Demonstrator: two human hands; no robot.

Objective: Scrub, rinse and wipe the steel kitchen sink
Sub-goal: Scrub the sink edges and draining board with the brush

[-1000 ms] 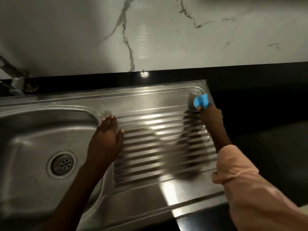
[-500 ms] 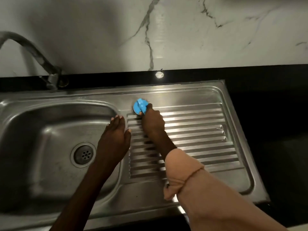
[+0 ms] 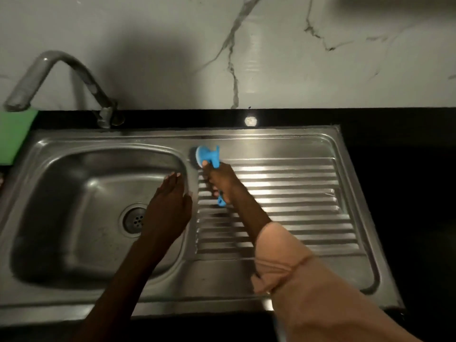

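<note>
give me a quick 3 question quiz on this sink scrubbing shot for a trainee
1. True or false: the right hand grips the blue scrub brush.
2. Where does the brush head sit? A) over the drain B) at the far left corner of the ribbed drainboard, beside the basin C) under the faucet
3. Fill in: the left hand rests flat, fingers straight, on the ridge between the basin and the ____.

Key: 1 true; 2 B; 3 drainboard
</note>
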